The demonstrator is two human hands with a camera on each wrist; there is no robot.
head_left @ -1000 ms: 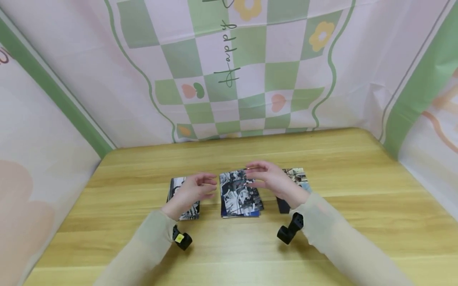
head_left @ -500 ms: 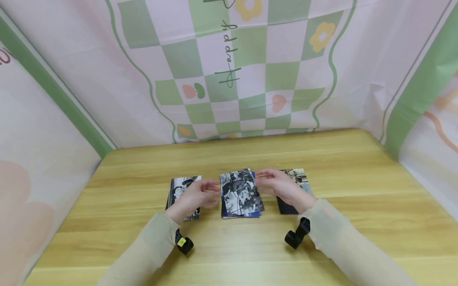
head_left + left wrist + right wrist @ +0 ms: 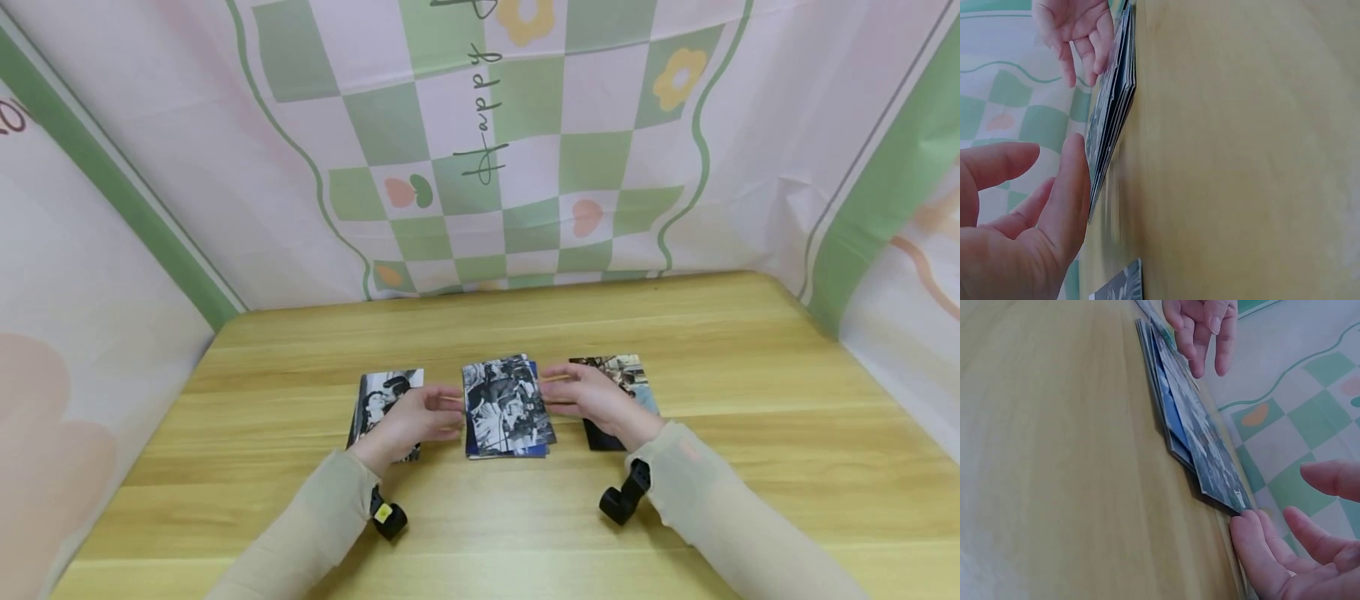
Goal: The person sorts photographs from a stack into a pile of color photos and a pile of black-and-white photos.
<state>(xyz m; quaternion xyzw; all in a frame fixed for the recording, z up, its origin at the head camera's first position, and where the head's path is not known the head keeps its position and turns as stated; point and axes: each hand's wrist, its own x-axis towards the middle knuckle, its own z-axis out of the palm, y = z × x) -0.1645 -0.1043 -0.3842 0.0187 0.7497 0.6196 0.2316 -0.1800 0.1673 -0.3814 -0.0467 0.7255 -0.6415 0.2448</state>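
Note:
A loose stack of photo cards (image 3: 508,406) lies in the middle of the table, a black-and-white picture on top and blue edges poking out below. Its layers are uneven in the right wrist view. Beside its left edge is my left hand (image 3: 420,421), fingers extended and slightly bent, holding nothing. My right hand (image 3: 596,400) is at the opposite edge, its fingertips (image 3: 1250,519) at a corner of the stack; whether they press it is unclear. Both thumbs stand apart from the fingers. Partly under my left forearm and hand lies another black-and-white card pile (image 3: 375,398).
Behind my right hand lies a third card pile (image 3: 630,375), with a coloured picture and a dark part. The wooden table (image 3: 480,533) runs back to a green-and-white checked cloth (image 3: 525,175). Black wrist cameras (image 3: 617,505) hang below both sleeves.
My right hand has drawn back from over the middle stack to its right edge and lower. My left hand has shifted slightly right and down, up to the left edge. The cards look unmoved.

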